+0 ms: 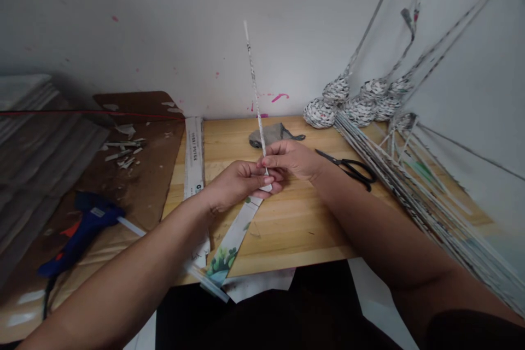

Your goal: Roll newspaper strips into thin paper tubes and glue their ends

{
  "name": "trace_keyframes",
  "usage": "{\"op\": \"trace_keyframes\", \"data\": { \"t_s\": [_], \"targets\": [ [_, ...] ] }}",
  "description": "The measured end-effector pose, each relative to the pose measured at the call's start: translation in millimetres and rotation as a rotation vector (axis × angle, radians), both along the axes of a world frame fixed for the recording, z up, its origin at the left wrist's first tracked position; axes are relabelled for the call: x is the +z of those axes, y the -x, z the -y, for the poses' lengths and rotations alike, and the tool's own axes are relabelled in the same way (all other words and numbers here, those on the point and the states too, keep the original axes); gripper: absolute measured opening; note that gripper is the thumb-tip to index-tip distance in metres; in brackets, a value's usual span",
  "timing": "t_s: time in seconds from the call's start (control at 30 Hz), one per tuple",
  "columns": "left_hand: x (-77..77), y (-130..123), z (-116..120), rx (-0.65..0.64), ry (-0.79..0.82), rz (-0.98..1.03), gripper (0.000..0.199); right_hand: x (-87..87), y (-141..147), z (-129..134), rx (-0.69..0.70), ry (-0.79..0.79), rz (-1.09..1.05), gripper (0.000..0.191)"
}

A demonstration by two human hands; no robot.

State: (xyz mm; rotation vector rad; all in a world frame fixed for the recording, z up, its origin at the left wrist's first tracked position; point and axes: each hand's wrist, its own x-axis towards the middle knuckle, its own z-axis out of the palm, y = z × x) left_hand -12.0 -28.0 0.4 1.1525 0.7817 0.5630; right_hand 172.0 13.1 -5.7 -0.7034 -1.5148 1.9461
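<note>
A thin rolled paper tube [255, 85] rises from between my hands, leaning slightly left, its tip in front of the wall. Thumb and fingers of my right hand [293, 158] pinch it near its lower end. Just below, my left hand [233, 185] is closed on the paper at the tube's base. From there a flat paper strip [238, 229] with a green cactus print slants down left towards the table's front edge. My fingers partly hide where strip and tube meet.
Left: a stack of newspaper strips [194, 158], a blue glue gun [82, 232] and paper scraps [125, 147]. Behind my hands lies a grey cloth item [273, 134]. Right: black scissors [348, 167], long paper tubes [394, 191] and several woven paper balls [322, 112] against the wall.
</note>
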Motion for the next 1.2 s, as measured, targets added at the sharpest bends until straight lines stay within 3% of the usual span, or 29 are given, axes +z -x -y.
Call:
{"op": "trace_keyframes", "data": {
  "t_s": [0.13, 0.3, 0.53, 0.73, 0.93, 1.1, 1.2],
  "targets": [
    [1.1, -0.2, 1.2, -0.017, -0.023, -0.047, 0.031, -0.9, 2.7, -2.0, -0.108, 0.02, -0.061, 0.031],
    [0.0, -0.2, 0.8, -0.006, -0.022, -0.03, 0.032, -1.5, -2.4, -4.6, -0.001, -0.012, 0.016, 0.029],
    [-2.1, -0.5, 1.8, -0.02, -0.028, -0.035, 0.03, -1.9, 1.6, -4.4, -0.129, -0.019, -0.007, 0.034],
    [-2.5, -0.5, 1.1, 0.001, -0.032, -0.045, 0.028, 1.6, -2.5, -4.8, -0.033, -0.056, 0.059, 0.031],
    [-0.8, -1.2, 1.7, -0.015, -0.069, -0.081, 0.027, 2.1, 0.6, -3.3, -0.146, -0.032, -0.005, 0.031],
    [-2.9, -0.8, 0.3, 0.0, -0.068, -0.061, 0.027, 3.3, -1.9, -3.1, -0.012, -0.079, 0.079, 0.028],
    [-2.9, -1.2, 0.7, -0.006, -0.065, -0.058, 0.027, 2.5, -1.8, -2.1, -0.096, -0.1, 0.112, 0.029]
  ]
}}
